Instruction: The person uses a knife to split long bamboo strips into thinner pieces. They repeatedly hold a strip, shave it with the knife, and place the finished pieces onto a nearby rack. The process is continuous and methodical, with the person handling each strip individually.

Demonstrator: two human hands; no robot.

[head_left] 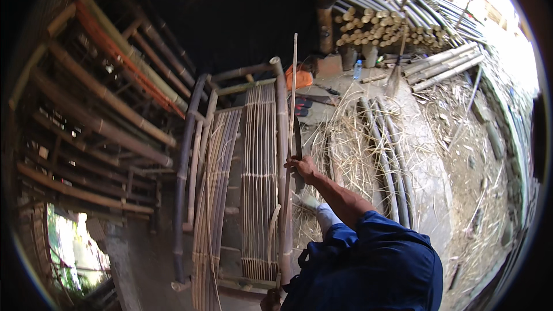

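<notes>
R hand [302, 168]: fist closed on the strip [294, 75], a long, thin, straight bamboo piece, approx. midway along bench's R edge. L hand [271, 300]: at bench's near R corner, by strip's lower run; cut off by lower view edge + dark, so can't tell if fingers are closed on anything. Hands well apart, R far, L near.

Strip pos.: lengthwise along R edge of bench [281, 95], top end past far R corner. Lower part overlaps R rail in view; contact w/ rail n/c (can't tell).

Knife [298, 138]: dark blade, just R of strip, pointing away, at R hand. Looks to be in same grip; exact finger hold hidden.

Bench, R half: pale thin slats [259, 144], parallel, w/ cross ties at several pts, far edge to near edge. L half: darker canes [216, 184], lengthwise, sticking out past near edge.

Floor R of bench: shavings [351, 144], loose heap; poles [383, 155] lying lengthwise amid them. Beyond far R corner: orange bag [300, 76], sandals [302, 106], bottle [358, 69] (upright, blue tint), broom [394, 82]. Further back: big stack [383, 20], cut ends facing viewer. L of bench: bamboo racks [95, 95].
</notes>
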